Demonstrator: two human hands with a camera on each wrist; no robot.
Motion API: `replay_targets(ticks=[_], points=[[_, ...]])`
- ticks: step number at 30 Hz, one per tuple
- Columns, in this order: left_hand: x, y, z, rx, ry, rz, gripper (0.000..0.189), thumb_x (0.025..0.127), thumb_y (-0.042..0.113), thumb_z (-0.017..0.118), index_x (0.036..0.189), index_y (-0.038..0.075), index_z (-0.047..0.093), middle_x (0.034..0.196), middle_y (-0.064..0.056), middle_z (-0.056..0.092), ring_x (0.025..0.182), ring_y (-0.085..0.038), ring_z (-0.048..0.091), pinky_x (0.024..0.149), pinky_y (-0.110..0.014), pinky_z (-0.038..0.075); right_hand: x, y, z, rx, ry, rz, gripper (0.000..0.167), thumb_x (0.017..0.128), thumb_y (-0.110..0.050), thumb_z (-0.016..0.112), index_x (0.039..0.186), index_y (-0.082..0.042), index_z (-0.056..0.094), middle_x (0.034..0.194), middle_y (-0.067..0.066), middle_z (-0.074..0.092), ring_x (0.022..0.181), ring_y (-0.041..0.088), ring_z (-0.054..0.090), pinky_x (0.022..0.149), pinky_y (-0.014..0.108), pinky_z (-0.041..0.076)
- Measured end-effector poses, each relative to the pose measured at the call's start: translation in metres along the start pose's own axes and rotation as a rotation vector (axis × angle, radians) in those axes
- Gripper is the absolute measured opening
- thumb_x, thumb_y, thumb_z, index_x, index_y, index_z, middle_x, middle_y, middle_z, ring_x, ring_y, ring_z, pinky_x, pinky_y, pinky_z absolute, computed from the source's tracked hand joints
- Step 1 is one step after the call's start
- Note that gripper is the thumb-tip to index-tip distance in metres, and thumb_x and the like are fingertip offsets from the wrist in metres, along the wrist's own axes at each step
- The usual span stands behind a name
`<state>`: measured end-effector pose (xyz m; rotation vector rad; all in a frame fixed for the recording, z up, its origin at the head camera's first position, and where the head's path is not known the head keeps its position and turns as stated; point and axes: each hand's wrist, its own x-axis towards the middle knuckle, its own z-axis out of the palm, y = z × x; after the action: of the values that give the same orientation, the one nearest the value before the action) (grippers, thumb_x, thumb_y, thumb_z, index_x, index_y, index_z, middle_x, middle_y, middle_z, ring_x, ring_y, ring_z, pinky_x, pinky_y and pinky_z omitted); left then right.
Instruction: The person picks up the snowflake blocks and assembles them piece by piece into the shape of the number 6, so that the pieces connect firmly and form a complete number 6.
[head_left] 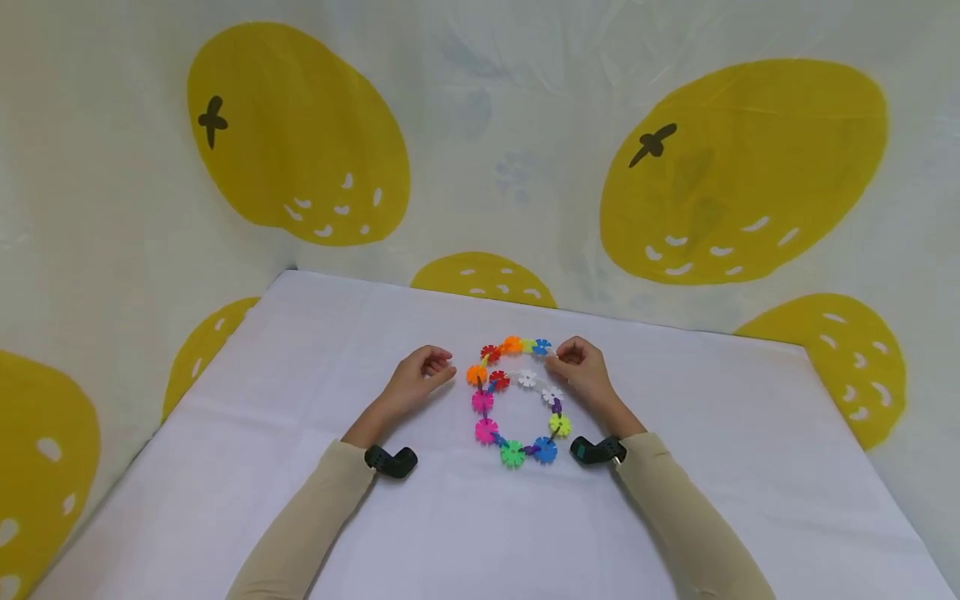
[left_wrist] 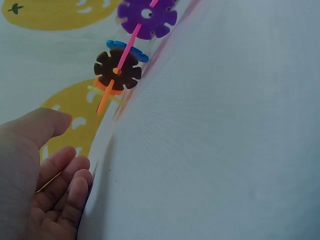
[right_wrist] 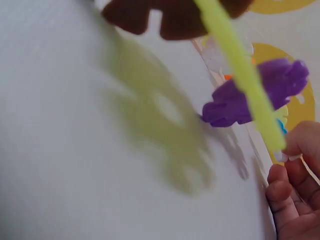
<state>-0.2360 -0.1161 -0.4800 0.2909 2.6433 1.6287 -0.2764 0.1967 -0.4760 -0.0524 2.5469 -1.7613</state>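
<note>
A chain of colourful plastic snowflake discs lies on the white-covered table (head_left: 450, 533). Its lower part makes a ring, with a green disc (head_left: 512, 453) at the front and a white disc (head_left: 527, 379) at the back. From the ring's left side an arc runs over an orange disc (head_left: 512, 344) to a blue disc (head_left: 542, 347). At that arc's right end, my right hand (head_left: 583, 371) pinches a small white disc (right_wrist: 281, 156) between thumb and fingers, mostly hidden by them. My left hand (head_left: 420, 377) rests left of the chain, fingers loosely bent, holding nothing.
A dark wrist camera (head_left: 392, 462) sits on the left wrist, and another camera (head_left: 596, 451) is on the right wrist, close to the ring's right side. Behind the table hangs a pale cloth (head_left: 495, 125) printed with yellow fruit.
</note>
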Motion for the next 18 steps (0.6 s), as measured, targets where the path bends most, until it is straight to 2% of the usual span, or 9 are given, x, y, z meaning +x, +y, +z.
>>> replay_targets(ticks=[4, 8, 13, 18], points=[[0.000, -0.002, 0.001, 0.001, -0.003, 0.028, 0.027, 0.093, 0.016, 0.067, 0.114, 0.000, 0.061, 0.099, -0.009, 0.063, 0.090, -0.019, 0.057, 0.082, -0.027, 0.048, -0.002, 0.008, -0.014, -0.015, 0.086, 0.047, 0.024, 0.088, -0.012, 0.072, 0.102, -0.001, 0.056, 0.094, 0.008, 0.054, 0.084, 0.019, 0.050, 0.068, 0.011, 0.047], [-0.002, -0.004, -0.002, 0.003, 0.001, 0.049, 0.024, 0.092, 0.013, 0.067, 0.112, 0.000, 0.063, 0.097, -0.009, 0.064, 0.089, -0.019, 0.057, 0.082, -0.028, 0.047, -0.006, 0.016, -0.022, -0.028, 0.150, 0.037, 0.025, 0.087, -0.007, 0.072, 0.105, 0.002, 0.057, 0.091, 0.006, 0.054, 0.080, 0.014, 0.050, 0.065, 0.011, 0.045], [-0.004, -0.006, -0.005, 0.005, 0.009, 0.068, 0.022, 0.092, 0.010, 0.066, 0.110, -0.001, 0.064, 0.095, -0.010, 0.063, 0.087, -0.019, 0.056, 0.081, -0.028, 0.047, -0.010, 0.018, -0.026, -0.047, 0.154, -0.003, 0.028, 0.088, -0.010, 0.072, 0.108, 0.003, 0.058, 0.090, 0.006, 0.055, 0.077, 0.012, 0.050, 0.064, 0.013, 0.044], [-0.004, -0.007, -0.007, 0.006, 0.010, 0.069, 0.021, 0.092, 0.010, 0.065, 0.111, -0.001, 0.063, 0.096, -0.010, 0.063, 0.087, -0.018, 0.055, 0.080, -0.027, 0.047, -0.013, 0.017, -0.027, -0.062, 0.169, 0.046, 0.029, 0.092, -0.023, 0.070, 0.109, -0.001, 0.061, 0.094, 0.009, 0.057, 0.080, 0.018, 0.051, 0.063, 0.013, 0.045]])
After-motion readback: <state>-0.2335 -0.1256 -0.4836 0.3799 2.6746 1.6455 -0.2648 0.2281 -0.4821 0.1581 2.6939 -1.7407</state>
